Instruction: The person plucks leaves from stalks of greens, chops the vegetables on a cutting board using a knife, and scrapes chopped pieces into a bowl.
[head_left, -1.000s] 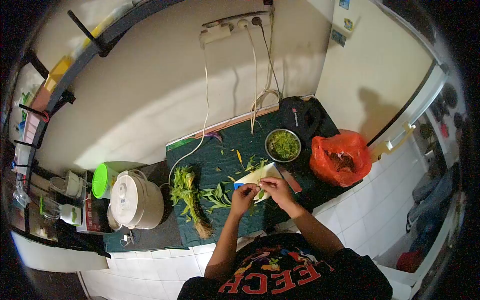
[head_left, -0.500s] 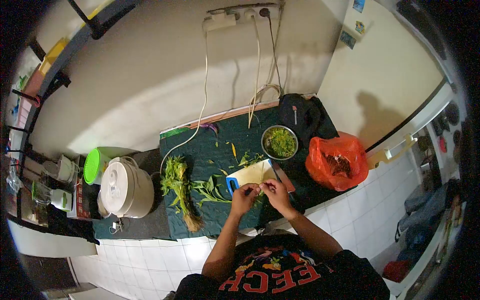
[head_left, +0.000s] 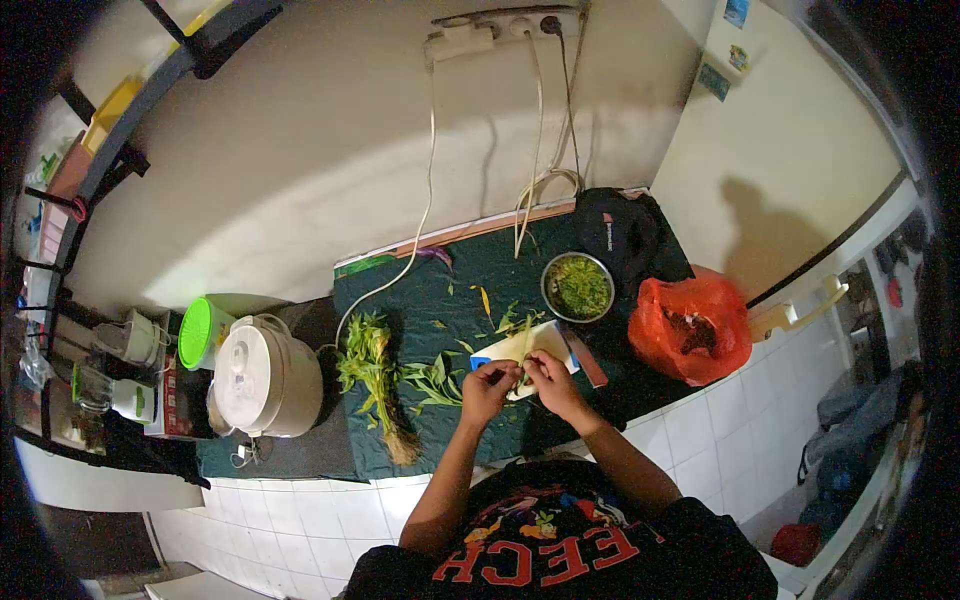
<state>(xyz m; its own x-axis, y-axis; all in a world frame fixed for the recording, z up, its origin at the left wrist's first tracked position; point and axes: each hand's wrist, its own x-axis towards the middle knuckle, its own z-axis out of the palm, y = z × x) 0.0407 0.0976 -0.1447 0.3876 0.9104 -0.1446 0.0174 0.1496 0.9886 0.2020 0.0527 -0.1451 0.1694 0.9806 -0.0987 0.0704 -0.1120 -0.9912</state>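
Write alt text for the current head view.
A person's left hand and right hand pinch a green stem over a white cutting board. On dark green cloth, a rooted leafy bunch lies left; a bowl of greens and red bag sit right.

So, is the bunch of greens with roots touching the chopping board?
Apart: the head view shows loose leaves and dark cloth between the rooted bunch and the chopping board.
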